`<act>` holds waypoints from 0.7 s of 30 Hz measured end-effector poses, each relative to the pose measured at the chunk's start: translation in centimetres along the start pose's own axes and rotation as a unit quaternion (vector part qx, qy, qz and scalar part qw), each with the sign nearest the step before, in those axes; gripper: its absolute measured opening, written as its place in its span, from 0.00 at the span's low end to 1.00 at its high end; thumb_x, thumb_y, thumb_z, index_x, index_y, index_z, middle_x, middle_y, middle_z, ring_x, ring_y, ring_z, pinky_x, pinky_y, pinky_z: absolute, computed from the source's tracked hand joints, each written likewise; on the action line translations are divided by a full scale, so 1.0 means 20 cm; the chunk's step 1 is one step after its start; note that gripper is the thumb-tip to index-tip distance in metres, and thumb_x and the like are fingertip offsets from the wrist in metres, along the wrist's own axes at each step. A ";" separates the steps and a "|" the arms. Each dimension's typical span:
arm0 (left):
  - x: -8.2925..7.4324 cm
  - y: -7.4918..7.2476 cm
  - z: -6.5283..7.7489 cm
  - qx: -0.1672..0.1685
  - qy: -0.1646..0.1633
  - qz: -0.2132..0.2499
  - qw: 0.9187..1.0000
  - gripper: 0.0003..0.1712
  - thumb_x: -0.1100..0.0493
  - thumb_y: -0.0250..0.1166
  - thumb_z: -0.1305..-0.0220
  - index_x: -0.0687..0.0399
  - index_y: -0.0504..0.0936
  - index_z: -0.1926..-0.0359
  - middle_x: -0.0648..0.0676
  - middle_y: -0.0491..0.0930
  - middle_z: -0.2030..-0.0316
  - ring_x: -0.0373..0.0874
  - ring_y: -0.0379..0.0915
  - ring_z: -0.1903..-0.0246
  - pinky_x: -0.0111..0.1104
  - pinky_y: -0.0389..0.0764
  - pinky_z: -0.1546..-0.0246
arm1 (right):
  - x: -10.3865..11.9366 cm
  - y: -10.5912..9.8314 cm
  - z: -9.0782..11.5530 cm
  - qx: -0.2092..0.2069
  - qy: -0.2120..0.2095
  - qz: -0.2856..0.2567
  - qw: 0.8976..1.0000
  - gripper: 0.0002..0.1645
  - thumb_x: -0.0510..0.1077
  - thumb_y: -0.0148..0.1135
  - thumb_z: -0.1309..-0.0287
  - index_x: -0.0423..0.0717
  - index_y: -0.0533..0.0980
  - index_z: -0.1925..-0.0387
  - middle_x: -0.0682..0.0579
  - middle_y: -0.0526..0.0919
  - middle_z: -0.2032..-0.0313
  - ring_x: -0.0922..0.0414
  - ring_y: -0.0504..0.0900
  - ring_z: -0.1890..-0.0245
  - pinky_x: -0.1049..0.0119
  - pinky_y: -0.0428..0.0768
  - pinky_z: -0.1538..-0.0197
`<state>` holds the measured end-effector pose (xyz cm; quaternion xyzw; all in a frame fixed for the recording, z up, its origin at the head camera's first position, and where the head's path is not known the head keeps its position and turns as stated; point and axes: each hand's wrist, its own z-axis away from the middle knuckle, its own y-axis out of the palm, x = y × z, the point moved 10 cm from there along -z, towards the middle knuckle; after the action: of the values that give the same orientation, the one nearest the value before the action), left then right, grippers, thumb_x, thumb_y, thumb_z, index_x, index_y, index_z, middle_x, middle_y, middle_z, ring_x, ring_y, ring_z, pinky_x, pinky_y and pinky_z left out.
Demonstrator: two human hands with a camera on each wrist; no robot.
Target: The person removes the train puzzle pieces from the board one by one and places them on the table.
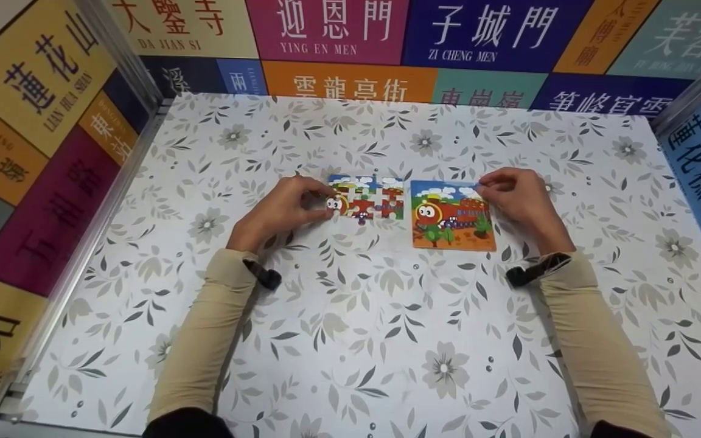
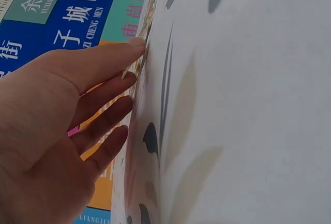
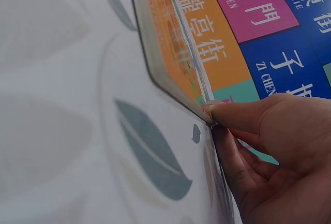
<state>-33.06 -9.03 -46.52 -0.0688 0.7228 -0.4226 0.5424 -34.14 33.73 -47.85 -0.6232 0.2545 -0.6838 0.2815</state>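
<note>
A partly joined jigsaw puzzle (image 1: 381, 201) with a train picture lies on the patterned table, white gaps showing between its pieces. My left hand (image 1: 286, 204) is at its left edge, thumb and index finger pinching a puzzle piece (image 1: 337, 204) with the train's face. In the left wrist view the other fingers (image 2: 106, 118) are spread and the piece is seen only edge-on. Just right of the puzzle lies a square picture board (image 1: 451, 234) with a matching train. My right hand (image 1: 521, 198) pinches its upper right corner between thumb and curled fingers.
The white table (image 1: 350, 340) has a grey leaf and flower print. Coloured panels (image 1: 338, 30) with large characters stand along the back and both sides. Each wrist wears a black strap device, the left one (image 1: 268, 278) and the right one (image 1: 518, 277).
</note>
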 end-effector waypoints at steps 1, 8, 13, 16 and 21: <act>0.00 0.00 0.00 0.002 0.007 -0.001 1.000 0.19 0.56 0.79 0.34 0.49 0.91 0.42 0.49 0.89 0.44 0.45 0.82 0.43 0.43 0.79 0.35 | 0.00 0.00 0.00 0.000 -0.002 -0.001 1.000 0.22 0.57 0.71 0.28 0.49 0.86 0.42 0.43 0.89 0.46 0.57 0.85 0.50 0.74 0.78 0.55; -0.02 0.00 -0.01 0.006 0.028 -0.003 1.000 0.16 0.59 0.78 0.33 0.52 0.92 0.45 0.52 0.90 0.46 0.47 0.82 0.41 0.44 0.78 0.32 | 0.00 0.00 0.00 -0.003 0.003 -0.011 1.000 0.22 0.56 0.72 0.29 0.50 0.86 0.42 0.44 0.89 0.47 0.58 0.84 0.52 0.73 0.77 0.52; -0.03 0.00 -0.01 0.007 0.029 -0.004 1.000 0.17 0.59 0.79 0.33 0.53 0.92 0.44 0.53 0.90 0.45 0.48 0.83 0.41 0.45 0.78 0.31 | 0.00 0.00 0.00 -0.001 0.005 -0.008 1.000 0.22 0.56 0.72 0.29 0.50 0.86 0.41 0.44 0.89 0.45 0.55 0.85 0.50 0.73 0.77 0.52; -0.03 0.00 -0.01 0.005 0.024 -0.004 1.000 0.17 0.57 0.78 0.33 0.52 0.91 0.45 0.52 0.89 0.46 0.48 0.82 0.41 0.45 0.78 0.32 | 0.00 0.00 0.00 -0.003 0.002 -0.009 1.000 0.22 0.56 0.72 0.29 0.49 0.86 0.42 0.43 0.88 0.46 0.55 0.85 0.50 0.73 0.77 0.52; -0.02 -0.01 -0.01 -0.015 0.009 -0.004 1.000 0.15 0.54 0.76 0.29 0.52 0.91 0.45 0.53 0.89 0.47 0.47 0.83 0.45 0.45 0.80 0.38 | 0.00 0.00 0.01 -0.004 0.003 -0.009 1.000 0.21 0.55 0.72 0.29 0.49 0.86 0.42 0.45 0.88 0.47 0.56 0.84 0.51 0.72 0.77 0.52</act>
<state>-33.20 -8.74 -46.05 -0.0755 0.7336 -0.4147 0.5331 -33.99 33.66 -47.82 -0.6243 0.2521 -0.6874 0.2722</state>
